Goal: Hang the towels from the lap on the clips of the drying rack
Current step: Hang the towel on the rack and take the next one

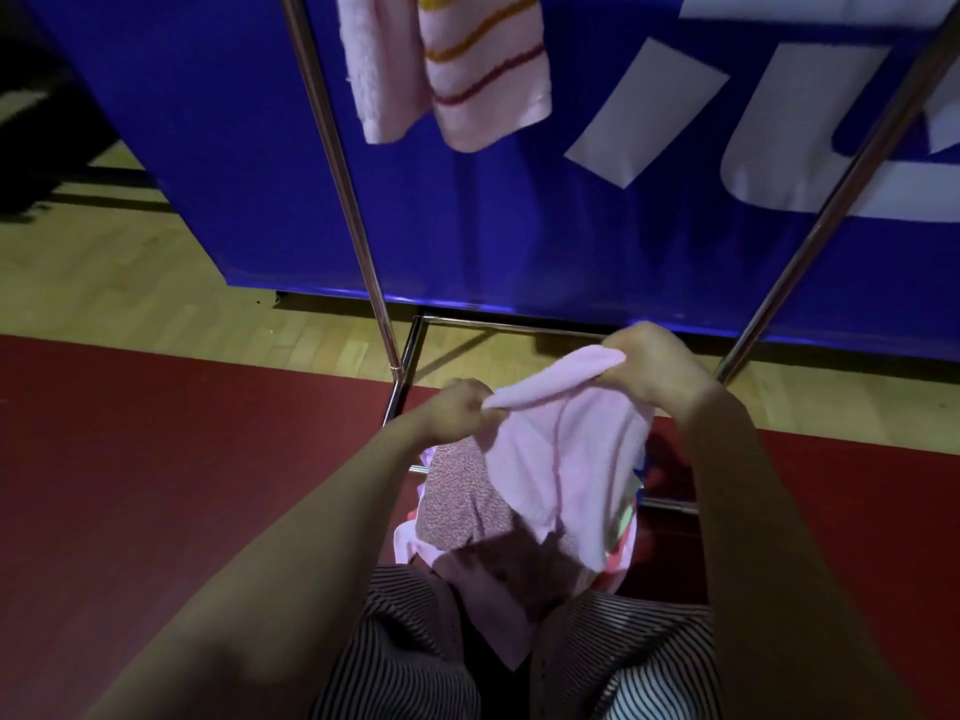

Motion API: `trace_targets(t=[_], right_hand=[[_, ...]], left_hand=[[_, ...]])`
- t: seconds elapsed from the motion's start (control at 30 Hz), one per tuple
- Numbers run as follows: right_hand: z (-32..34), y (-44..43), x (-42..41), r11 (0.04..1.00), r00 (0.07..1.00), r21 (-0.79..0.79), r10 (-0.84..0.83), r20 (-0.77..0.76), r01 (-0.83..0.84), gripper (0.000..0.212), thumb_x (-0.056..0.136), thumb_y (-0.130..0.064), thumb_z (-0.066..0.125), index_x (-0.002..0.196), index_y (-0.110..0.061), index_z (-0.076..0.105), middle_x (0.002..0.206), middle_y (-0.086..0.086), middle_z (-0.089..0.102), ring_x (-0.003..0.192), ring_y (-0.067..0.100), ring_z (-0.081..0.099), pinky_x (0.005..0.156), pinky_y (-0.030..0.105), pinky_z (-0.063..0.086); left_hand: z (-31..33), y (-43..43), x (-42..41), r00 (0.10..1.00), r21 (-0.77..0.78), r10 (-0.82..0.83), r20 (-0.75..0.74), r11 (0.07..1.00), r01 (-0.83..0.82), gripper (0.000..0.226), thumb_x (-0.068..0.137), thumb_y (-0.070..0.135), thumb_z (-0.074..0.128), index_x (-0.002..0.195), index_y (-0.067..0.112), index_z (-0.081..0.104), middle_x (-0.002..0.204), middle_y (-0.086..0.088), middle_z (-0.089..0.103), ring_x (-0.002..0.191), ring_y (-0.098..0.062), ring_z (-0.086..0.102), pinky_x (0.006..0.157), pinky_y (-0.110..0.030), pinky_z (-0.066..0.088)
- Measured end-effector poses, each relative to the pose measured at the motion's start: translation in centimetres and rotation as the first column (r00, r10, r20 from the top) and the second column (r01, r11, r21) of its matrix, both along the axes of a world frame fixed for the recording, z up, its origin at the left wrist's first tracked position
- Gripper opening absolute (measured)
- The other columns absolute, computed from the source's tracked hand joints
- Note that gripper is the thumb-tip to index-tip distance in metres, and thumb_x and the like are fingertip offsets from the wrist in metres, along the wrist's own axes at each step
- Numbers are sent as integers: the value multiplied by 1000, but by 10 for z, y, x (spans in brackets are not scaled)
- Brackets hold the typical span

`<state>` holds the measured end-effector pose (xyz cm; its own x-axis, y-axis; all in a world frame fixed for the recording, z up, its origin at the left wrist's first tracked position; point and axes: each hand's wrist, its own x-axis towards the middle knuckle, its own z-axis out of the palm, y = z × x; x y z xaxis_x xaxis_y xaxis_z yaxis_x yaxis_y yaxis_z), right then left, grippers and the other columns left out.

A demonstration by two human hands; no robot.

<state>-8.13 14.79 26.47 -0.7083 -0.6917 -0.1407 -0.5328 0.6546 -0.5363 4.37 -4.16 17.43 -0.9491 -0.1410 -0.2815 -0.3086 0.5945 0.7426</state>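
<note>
A pale pink towel (566,459) is stretched between my two hands above my lap. My left hand (460,405) pinches its left upper corner and my right hand (652,358) grips its folded upper right edge. Beneath it a pile of towels lies on my lap, with a speckled mauve one (462,496) on top. The drying rack's metal poles (337,163) rise on both sides. A plain pink towel (376,70) and a striped pink towel (488,70) hang at the top; their clips are out of view.
A blue banner (519,226) with white lettering stands right behind the rack. The rack's base bars (410,350) lie on the wooden floor and red mat (156,459) in front of my knees. My striped trousers (405,641) fill the lower edge.
</note>
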Motion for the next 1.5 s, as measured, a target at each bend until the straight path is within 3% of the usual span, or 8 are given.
trace_targets(t=[0.3,0.4,0.5,0.77,0.97,1.13,1.33,1.5], right_hand=[[-10,20,-15,936,920,252,145,364,-247,72,46,-62,81,98,-14,69,100,0,71,97,17,65,89,31,49],[11,4,10,938,808,-91,336,484,-335,49,78,-20,75,118,-30,49,108,-22,58,100,-16,52,85,3,40],[13,-13,25,826,678,-442,549,489,-350,46,80,1,66,121,1,47,116,8,54,117,18,51,98,32,41],[17,-9,23,945,856,-310,246,455,-107,27,79,-25,73,55,-36,68,59,-14,51,65,-2,46,63,20,34],[27,-1,15,765,820,-553,57,569,330,18,90,-22,60,83,-9,70,66,-5,66,64,1,59,61,17,46],[27,0,5,611,704,-555,-4,711,564,33,90,-37,57,101,-8,68,86,6,70,80,11,68,68,20,54],[3,5,-6,924,894,-262,-148,422,277,36,85,-28,67,95,7,68,75,7,61,60,7,53,47,11,37],[9,4,-5,975,944,-211,1,330,73,75,77,-38,71,142,-24,35,148,-7,33,133,4,32,90,7,30]], left_hand=[[78,7,-16,971,307,144,-193,948,-80,18,87,14,57,70,14,62,54,13,57,51,3,47,49,-14,36],[94,25,-25,989,294,36,-144,956,8,11,78,17,62,69,12,65,63,2,59,61,-8,51,57,-23,41],[102,33,-30,992,344,39,-118,939,4,12,69,17,60,71,8,68,69,-10,61,66,-15,54,63,-28,43],[97,14,-29,987,581,-158,-32,800,147,29,73,24,75,99,12,71,93,-7,70,87,-17,64,76,-25,51],[70,10,-20,985,632,-172,-32,760,153,50,62,52,78,104,27,68,101,9,67,97,-8,58,89,-22,41],[49,23,-24,995,497,-95,-41,862,103,58,79,40,67,108,-9,57,102,-15,60,96,-22,55,92,-35,43],[66,26,-35,941,449,209,-265,891,-71,31,93,29,49,88,-2,54,73,-8,47,67,-14,43,59,-24,35],[71,36,-40,966,376,-13,-256,920,112,17,95,14,51,86,9,64,73,10,65,70,-1,56,67,-14,43]])
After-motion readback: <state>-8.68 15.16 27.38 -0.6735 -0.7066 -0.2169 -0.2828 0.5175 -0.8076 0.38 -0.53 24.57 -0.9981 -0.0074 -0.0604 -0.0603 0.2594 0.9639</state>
